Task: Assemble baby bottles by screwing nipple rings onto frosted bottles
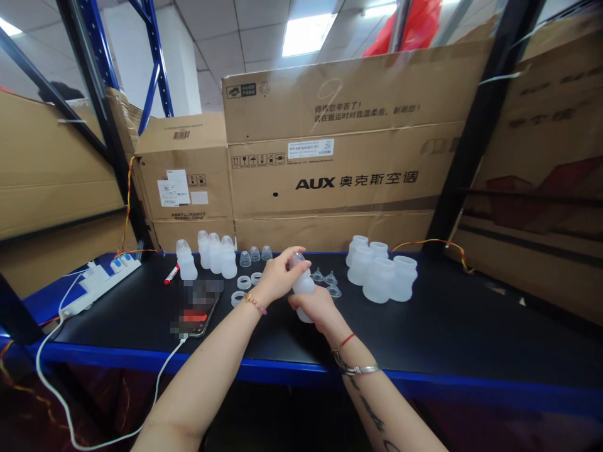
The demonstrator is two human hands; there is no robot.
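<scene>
A translucent white baby bottle (304,284) with a clear dome cap is between my hands, tilted slightly. My left hand (279,274) is closed around its cap at the top. Lower down, my right hand (316,306) wraps round the bottle's body. Just right of it lie several clear nipples (330,277). Left of my left hand are white collar rings (244,282), partly hidden by that hand, with clear dome caps (255,253) behind them. Several capped bottles (228,257) stand at the back left. Several open bottle bodies (379,279) are grouped to the right.
A phone (200,307) on a white charging cable lies at the left, near a red marker (172,274). A white power strip (103,284) sits at the far left. Cardboard boxes (348,216) wall the back of the black tabletop (452,339), which has a blue front edge.
</scene>
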